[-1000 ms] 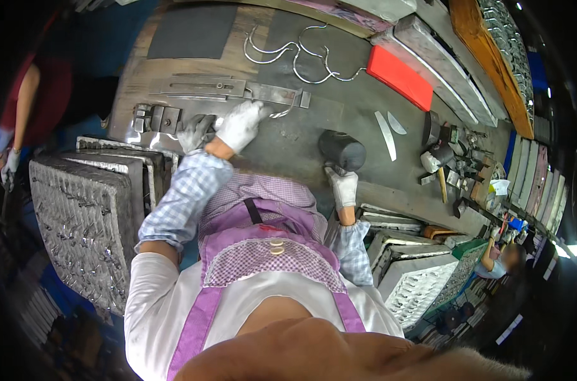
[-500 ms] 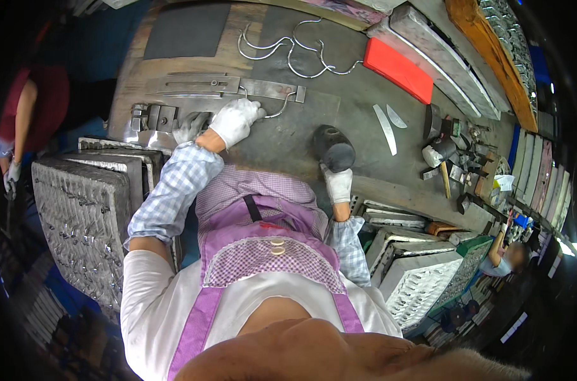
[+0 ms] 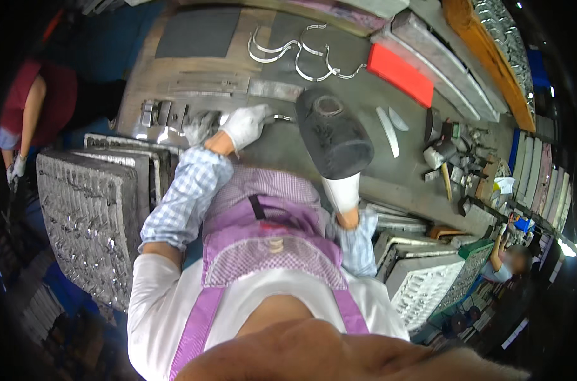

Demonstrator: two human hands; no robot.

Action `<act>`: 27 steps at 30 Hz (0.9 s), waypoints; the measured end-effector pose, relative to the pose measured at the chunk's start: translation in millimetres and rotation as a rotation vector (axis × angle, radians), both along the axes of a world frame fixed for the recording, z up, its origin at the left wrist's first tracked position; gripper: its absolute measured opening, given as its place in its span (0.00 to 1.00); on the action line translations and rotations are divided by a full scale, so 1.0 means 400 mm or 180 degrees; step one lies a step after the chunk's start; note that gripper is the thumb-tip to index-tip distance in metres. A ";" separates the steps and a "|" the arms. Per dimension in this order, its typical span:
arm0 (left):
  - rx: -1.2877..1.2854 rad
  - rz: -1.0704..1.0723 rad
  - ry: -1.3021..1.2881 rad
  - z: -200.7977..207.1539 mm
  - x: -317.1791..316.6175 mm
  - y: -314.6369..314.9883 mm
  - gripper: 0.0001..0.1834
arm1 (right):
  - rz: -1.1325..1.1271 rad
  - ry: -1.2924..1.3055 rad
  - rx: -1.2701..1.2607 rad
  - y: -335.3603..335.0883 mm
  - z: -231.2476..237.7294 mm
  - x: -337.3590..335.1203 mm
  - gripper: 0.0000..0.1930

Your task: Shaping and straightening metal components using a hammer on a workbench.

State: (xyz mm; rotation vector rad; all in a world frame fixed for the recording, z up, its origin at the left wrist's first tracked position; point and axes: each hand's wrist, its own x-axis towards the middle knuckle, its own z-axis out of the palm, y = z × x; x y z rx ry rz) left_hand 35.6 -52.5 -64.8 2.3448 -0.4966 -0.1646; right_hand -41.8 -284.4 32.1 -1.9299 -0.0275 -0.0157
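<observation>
My left hand (image 3: pixel 245 127), in a white glove, is closed on a bent metal rod (image 3: pixel 283 118) just above the workbench (image 3: pixel 269 147); the fingers hide much of the rod. My right hand (image 3: pixel 343 192), also gloved in white, grips a black mallet (image 3: pixel 339 143). The mallet's large head is raised over the bench, to the right of the rod; its handle is hidden. Beyond my left hand lies a flat steel bar (image 3: pixel 277 90), with a longer slotted metal piece (image 3: pixel 206 84) at its left. A crumpled grey glove-like thing (image 3: pixel 201 128) rests beside my left wrist.
Several curved metal rods (image 3: pixel 312 78) lie at the back, near a red block (image 3: pixel 399 75). Two pale blades (image 3: pixel 388 132) and a hammer (image 3: pixel 442 159) are at the right. Metal clamps (image 3: pixel 155 114) sit left. Ridged panels (image 3: pixel 85 222) lean by the bench; a co-worker (image 3: pixel 37 101) stands far left.
My right hand has lifted the mallet up from the bench edge, so its head looks larger. My left hand has drawn the rod toward me, off the steel bar. The whole view has shifted slightly.
</observation>
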 end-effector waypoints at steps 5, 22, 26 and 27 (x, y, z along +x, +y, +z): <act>-0.0113 0.0192 -0.0187 -0.007 -0.021 -0.019 0.13 | -0.0218 0.1140 -0.0706 0.045 -0.119 -0.018 0.21; 0.0417 -0.0686 -0.0925 -0.005 0.004 0.030 0.16 | -0.0812 0.0951 -0.0491 -0.182 -0.357 -0.095 0.15; 0.1235 -0.0956 -0.0242 0.061 0.004 0.038 0.11 | -0.0814 0.1123 -0.0601 -0.188 -0.384 -0.096 0.17; 0.1271 -0.0612 -0.0346 0.063 0.037 0.044 0.11 | -0.0779 0.0996 -0.0728 -0.187 -0.385 -0.094 0.19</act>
